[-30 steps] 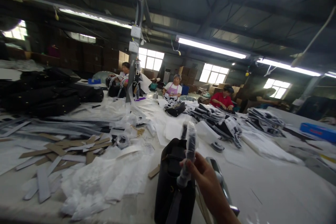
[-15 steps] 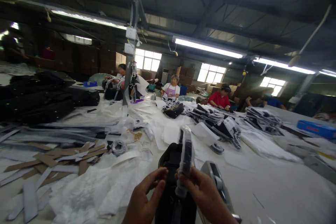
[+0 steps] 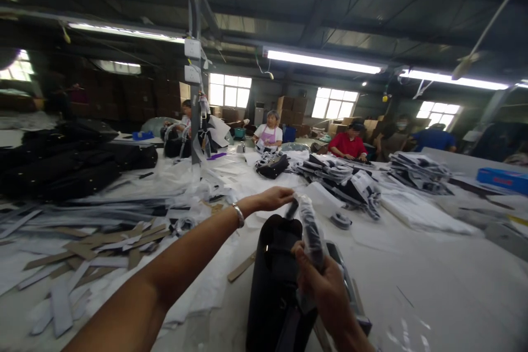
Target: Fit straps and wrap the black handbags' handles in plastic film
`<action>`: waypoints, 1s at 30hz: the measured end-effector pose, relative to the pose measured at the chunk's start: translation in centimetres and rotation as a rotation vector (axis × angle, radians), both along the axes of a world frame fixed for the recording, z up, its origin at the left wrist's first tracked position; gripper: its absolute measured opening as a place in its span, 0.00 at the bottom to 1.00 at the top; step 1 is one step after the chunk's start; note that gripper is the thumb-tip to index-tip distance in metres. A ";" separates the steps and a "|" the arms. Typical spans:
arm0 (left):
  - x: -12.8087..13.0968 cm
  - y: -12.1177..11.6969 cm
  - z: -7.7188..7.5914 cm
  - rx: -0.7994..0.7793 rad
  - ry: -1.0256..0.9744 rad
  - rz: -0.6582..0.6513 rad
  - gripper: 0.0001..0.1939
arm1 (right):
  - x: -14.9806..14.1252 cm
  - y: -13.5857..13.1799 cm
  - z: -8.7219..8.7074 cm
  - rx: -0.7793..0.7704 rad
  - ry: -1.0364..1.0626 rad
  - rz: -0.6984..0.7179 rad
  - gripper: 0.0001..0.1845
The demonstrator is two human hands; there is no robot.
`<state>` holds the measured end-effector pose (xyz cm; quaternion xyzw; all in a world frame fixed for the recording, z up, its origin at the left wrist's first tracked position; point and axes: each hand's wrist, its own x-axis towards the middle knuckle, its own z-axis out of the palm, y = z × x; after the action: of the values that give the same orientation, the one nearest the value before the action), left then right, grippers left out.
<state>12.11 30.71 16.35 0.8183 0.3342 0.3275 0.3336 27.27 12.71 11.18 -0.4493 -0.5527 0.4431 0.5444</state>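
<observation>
A black handbag stands on the table in front of me, its handle arching up in clear plastic wrap. My right hand is closed around the lower right part of this handle. At the top of the arch, my left hand has its fingers pressed together against the handle's far end; its fingertips are partly hidden. A silver bracelet circles my left wrist. Just right of the bag, partly behind my right hand, sits a grey tape dispenser-like device.
Cardboard strips and white sheets lie at left, with black bags stacked behind. Wrapped straps are piled across the table. A blue box lies at far right. A post rises from the table; co-workers sit beyond.
My left hand has moved forward from beside the bag to the top of the handle. My right hand has shifted slightly right, keeping hold; a cardboard strip now shows left of the bag.
</observation>
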 end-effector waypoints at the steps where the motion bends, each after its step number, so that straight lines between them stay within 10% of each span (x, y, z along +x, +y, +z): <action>1: 0.0 0.5 0.3 -0.023 0.012 -0.024 0.09 | 0.5 0.3 0.4 -0.008 0.050 0.032 0.23; 11: -4.5 -2.4 6.6 -0.124 -0.285 -0.071 0.29 | 2.2 5.2 11.5 0.210 0.452 0.445 0.14; 15: -5.1 -7.2 5.8 -0.389 -0.303 -0.332 0.39 | 1.8 7.3 15.4 0.252 0.345 0.659 0.21; 18: -5.7 -11.0 4.4 -0.422 -0.454 -0.281 0.27 | 2.3 9.7 17.1 0.326 0.236 0.690 0.31; 25: -2.4 -15.4 1.9 -0.418 -0.785 0.063 0.14 | -0.2 18.7 13.6 0.403 -0.379 0.168 0.26; 30: -0.9 -14.6 -2.4 -0.393 -0.756 0.218 0.15 | -0.7 16.4 7.4 0.375 -0.599 -0.079 0.28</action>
<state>11.20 16.08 13.96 0.5219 0.3292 0.5673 0.5453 26.55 29.09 18.63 -0.4725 -0.7416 0.1614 0.4480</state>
